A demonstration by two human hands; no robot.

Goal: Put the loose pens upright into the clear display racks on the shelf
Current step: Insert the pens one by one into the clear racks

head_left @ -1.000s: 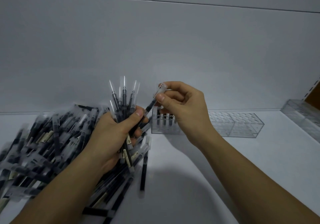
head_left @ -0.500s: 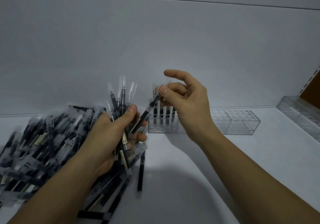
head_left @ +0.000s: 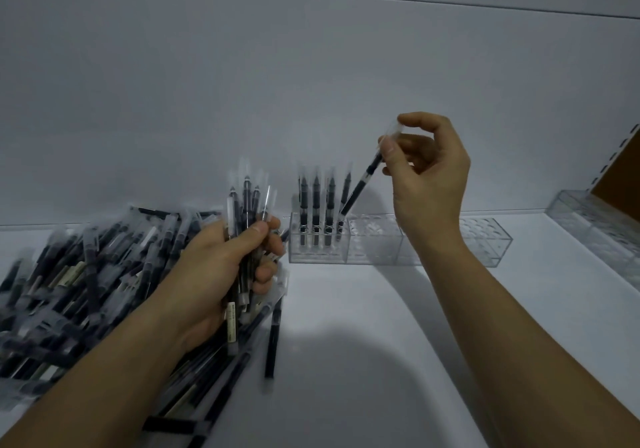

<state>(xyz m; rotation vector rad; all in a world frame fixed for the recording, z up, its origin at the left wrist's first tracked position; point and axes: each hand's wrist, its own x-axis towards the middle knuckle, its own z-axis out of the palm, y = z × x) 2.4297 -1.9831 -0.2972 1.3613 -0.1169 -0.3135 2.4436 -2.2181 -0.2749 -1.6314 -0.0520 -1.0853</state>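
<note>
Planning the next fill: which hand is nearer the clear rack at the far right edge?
Right. The right hand, pinching a pen, is up and left of that rack; the left hand, gripping a bundle of pens, is much farther left.

pale back wall (head_left: 311,84); brown panel (head_left: 623,181) (far right).

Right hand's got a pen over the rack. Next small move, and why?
Probably swing the pen upright and lower it into a free hole beside the four standing pens: the right hand pinches its top end, it leans, and its tip sits near the rack top.
</note>
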